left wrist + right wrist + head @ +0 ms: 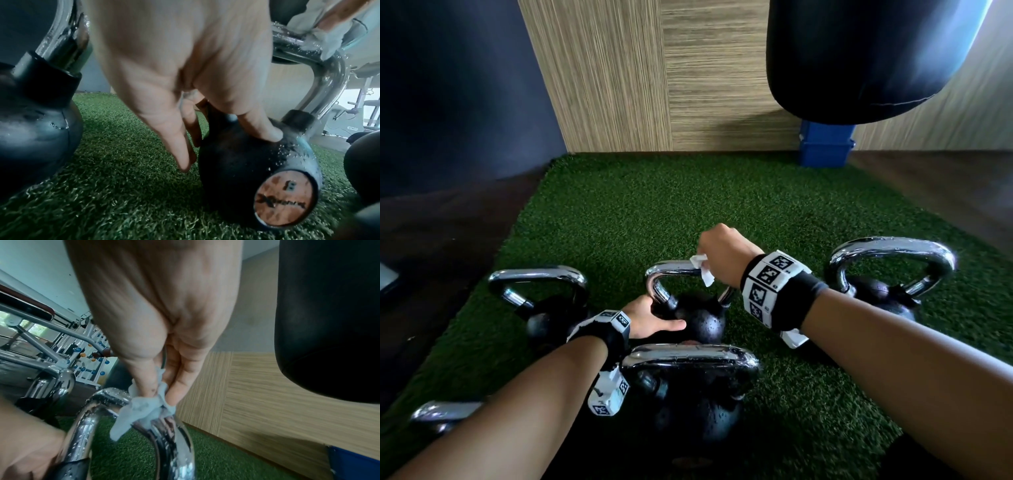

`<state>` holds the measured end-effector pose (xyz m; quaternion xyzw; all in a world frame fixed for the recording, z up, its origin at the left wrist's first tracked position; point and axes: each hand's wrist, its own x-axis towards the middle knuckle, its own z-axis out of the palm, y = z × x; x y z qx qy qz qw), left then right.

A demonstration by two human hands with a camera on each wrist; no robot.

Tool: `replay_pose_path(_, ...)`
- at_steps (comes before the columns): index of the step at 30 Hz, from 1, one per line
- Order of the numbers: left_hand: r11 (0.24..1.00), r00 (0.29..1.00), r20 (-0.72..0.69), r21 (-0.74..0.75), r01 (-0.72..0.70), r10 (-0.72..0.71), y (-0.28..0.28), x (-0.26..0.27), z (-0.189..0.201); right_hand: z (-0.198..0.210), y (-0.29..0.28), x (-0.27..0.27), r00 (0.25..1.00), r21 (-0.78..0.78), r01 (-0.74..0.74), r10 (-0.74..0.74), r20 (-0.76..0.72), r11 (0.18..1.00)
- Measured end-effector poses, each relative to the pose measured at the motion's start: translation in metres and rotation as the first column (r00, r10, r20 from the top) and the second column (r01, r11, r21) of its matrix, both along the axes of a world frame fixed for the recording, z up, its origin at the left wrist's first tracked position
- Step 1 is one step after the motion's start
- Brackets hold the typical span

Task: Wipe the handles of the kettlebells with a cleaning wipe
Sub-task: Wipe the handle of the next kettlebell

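Several black kettlebells with wet chrome handles stand on green turf [654, 205]. My right hand [717, 255] pinches a white cleaning wipe [702, 270] against the right end of the top bar of the middle kettlebell's handle [671, 267]. In the right wrist view the right hand [160, 394] presses the wipe [139, 412] onto the handle [86, 426] with thumb and fingers. My left hand [654, 317] rests on that kettlebell's body [703, 323]. The left wrist view shows the left hand [224, 146] with its thumb on top of the ball [236, 178] and straight fingers down its side.
Other kettlebells stand to the left [541, 277], to the right [893, 250] and just in front of me [688, 356]; another handle [441, 411] shows at bottom left. A black punching bag [859, 58] hangs at upper right over a blue box [825, 147]. A wood-panel wall closes the far side.
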<state>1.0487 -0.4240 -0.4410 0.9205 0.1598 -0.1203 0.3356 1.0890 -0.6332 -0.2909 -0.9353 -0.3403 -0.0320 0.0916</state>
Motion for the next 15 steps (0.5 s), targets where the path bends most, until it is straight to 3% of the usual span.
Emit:
replay_pose_path(5, 0.997, 0.999, 0.001, -0.064, 0.045, -0.045, 0.002, 0.005, 0.002, -0.005, -0.02, 0.009, 0.991, 0.063, 0.125, -0.121, -0.061, 0.99)
replay_pose_path(8, 0.999, 1.0, -0.013, -0.038, 0.024, -0.025, 0.002, 0.008, 0.003, -0.009, -0.038, 0.011, 0.976, -0.013, 0.194, -0.195, -0.102, 0.981)
replay_pose_path(15, 0.996, 0.999, -0.002, -0.068, 0.054, -0.055, 0.001, 0.005, 0.006, -0.01, -0.043, 0.017, 0.949, 0.035, 0.252, -0.241, -0.203, 0.967)
